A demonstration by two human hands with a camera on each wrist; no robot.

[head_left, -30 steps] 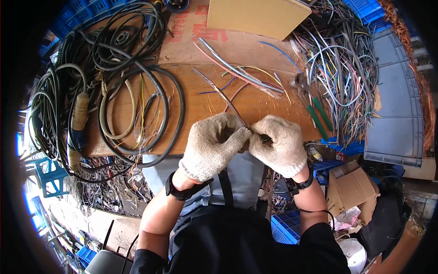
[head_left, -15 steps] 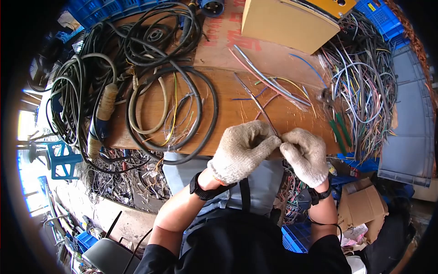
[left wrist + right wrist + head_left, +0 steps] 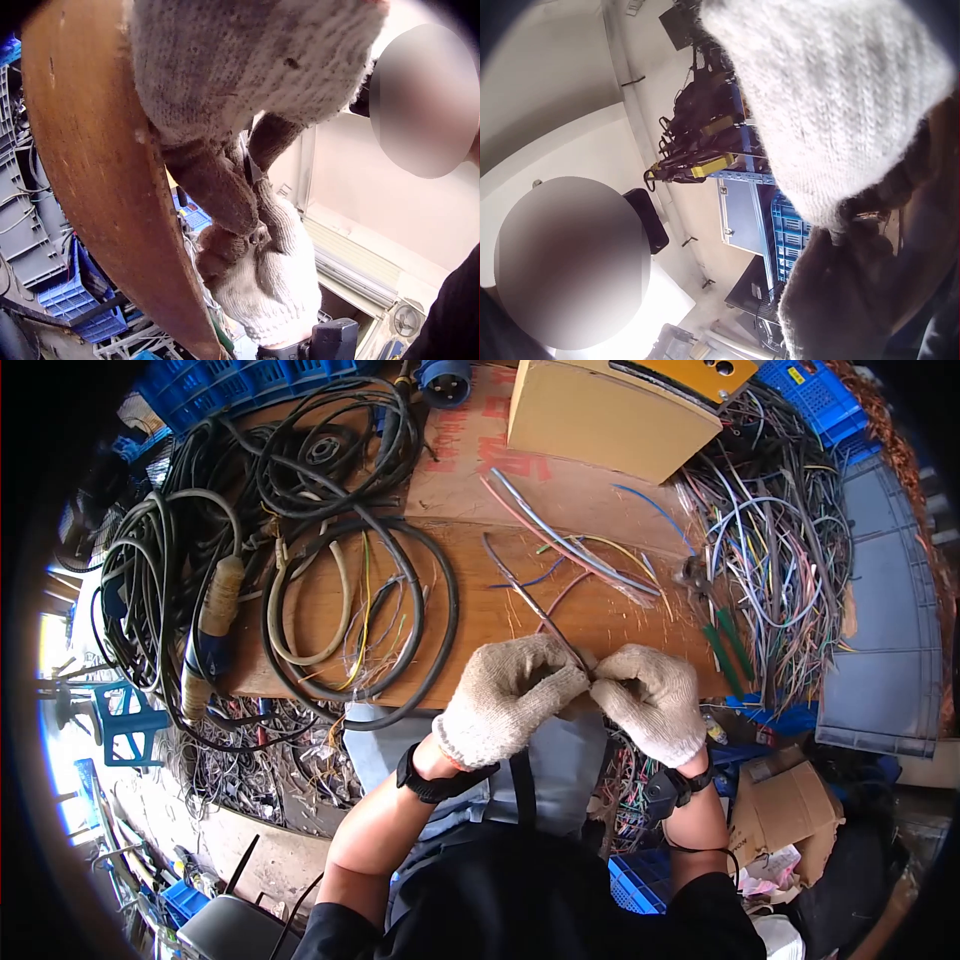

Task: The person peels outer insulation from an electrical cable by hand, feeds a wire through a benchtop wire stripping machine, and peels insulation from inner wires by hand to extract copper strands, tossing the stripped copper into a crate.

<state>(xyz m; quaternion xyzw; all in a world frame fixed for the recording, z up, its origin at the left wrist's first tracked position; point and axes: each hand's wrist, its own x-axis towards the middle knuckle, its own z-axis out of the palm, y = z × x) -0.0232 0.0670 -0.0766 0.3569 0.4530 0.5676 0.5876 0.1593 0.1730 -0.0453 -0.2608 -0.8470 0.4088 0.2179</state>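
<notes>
Both hands wear knitted off-white gloves and meet at the table's near edge. A thin dark cable [image 3: 530, 603] runs from the left hand [image 3: 512, 698] out over the wooden tabletop, a lighter stretch showing along its length. Thumb and fingers of the left hand pinch this cable near its close end. Right beside them, the right hand [image 3: 655, 702] has its thumb and fingertips pinched together at the cable's end. In the left wrist view, the fingertips of the right hand [image 3: 277, 262] touch those of the left; the gloves mostly hide the end between them.
Pink and light-blue wires [image 3: 570, 543] lie beyond the hands, with green-handled pliers [image 3: 728, 645] to their right. Thick black cable coils [image 3: 450, 600] cover the left side. A wire heap [image 3: 790, 560] and a tan box [image 3: 605, 425] stand at the back right.
The head view has shifted, first making the table slide right, then slightly back left. Both hands stay together at the cable's end, with small shifts of the right fingers.
</notes>
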